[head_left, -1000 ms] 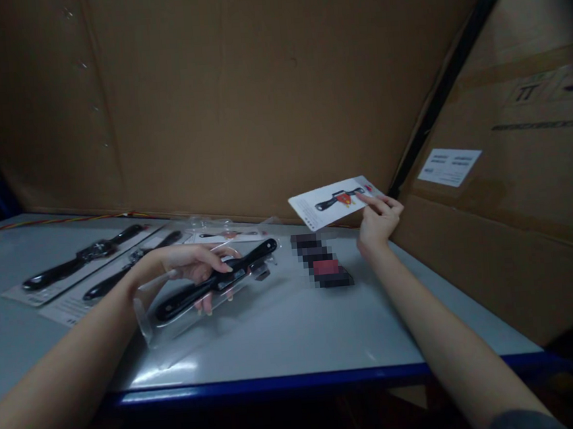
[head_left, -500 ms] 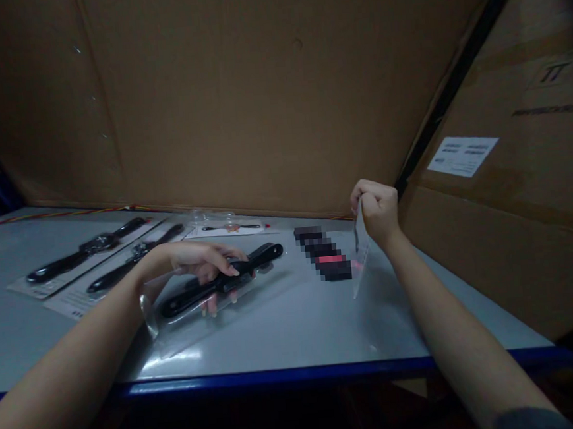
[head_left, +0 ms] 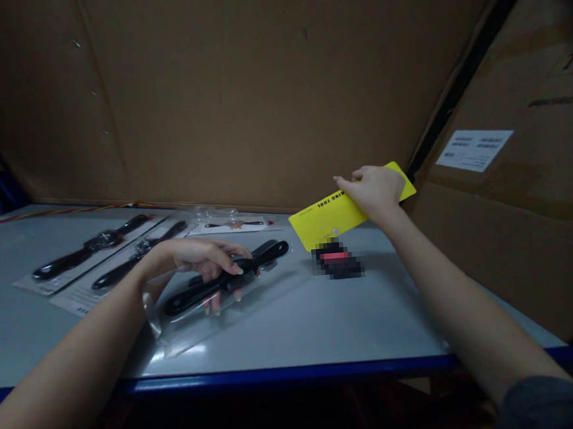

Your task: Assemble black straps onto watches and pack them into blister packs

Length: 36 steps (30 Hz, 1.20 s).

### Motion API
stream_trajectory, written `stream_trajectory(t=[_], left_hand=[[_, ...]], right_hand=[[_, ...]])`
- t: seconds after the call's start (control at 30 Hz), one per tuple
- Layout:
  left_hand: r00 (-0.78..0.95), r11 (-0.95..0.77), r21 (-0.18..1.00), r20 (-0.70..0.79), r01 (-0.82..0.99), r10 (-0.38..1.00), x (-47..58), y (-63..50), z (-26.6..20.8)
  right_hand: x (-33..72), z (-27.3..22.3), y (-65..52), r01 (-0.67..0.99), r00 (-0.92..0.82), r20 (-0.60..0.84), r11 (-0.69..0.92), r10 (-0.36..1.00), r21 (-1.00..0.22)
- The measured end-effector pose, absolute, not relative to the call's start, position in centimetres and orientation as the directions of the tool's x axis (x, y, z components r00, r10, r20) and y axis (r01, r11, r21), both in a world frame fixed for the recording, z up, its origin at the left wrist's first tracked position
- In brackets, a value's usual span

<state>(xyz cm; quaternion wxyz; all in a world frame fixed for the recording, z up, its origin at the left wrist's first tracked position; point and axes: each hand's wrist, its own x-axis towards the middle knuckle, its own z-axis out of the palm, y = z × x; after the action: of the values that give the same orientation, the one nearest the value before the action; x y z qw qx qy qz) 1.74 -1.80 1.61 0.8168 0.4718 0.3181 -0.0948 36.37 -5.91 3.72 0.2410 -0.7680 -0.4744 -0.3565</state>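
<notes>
My left hand is closed round a black two-handled tool, which looks like a spokeshave, inside a clear plastic blister shell. The shell is tilted above the table, with its open lower-left end toward my wrist. My right hand grips a yellow printed card reading "KING TOOL" near the back right of the table. The card's lower left corner overlaps a dark, pixelated object with a red patch; whether they touch I cannot tell.
On the left of the grey table lie two packaged spokeshaves on cards. Behind my left hand are clear plastic shells and a white card. Cardboard walls stand behind and at the right. Wires run along the back left.
My right hand has turned the card from edge-on to flat-facing, showing its yellow side, and swung it leftward over the pixelated object. My left hand keeps its hold on the blister shell.
</notes>
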Motion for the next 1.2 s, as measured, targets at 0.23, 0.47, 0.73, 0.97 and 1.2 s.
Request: stream_trajectory(t=[0.23,0.47,0.73,0.97,1.2], left_hand=[[0.813,0.282,0.818,-0.557,0.501,0.172,1.8,-1.0,1.1],[0.882,0.033,0.882,-0.467,0.47,-0.071,2.0,-0.2,0.5],[0.899,0.063,0.897,-0.436,0.438,-0.042,2.5,-1.3,1.0],[0.924,0.052,0.925,-0.379,0.377,0.038,3.1,-2.9,1.1],[0.876,0.068,0.909,-0.416,0.412,0.245,3.7,-3.0,0.6]], right_hand=[[35.1,3.6,-6.0,0.903,0.294,0.761,-0.428,0.578,-0.024],[35.3,2.8,-6.2,0.886,0.351,0.796,-0.45,0.493,-0.112],[32.7,1.9,-7.1,0.911,0.35,0.814,-0.371,0.463,-0.18],[26.2,1.7,-8.7,0.985,0.163,0.773,-0.051,0.613,-0.167],[24.7,1.1,-9.3,0.983,0.088,0.743,0.063,0.664,-0.172]])
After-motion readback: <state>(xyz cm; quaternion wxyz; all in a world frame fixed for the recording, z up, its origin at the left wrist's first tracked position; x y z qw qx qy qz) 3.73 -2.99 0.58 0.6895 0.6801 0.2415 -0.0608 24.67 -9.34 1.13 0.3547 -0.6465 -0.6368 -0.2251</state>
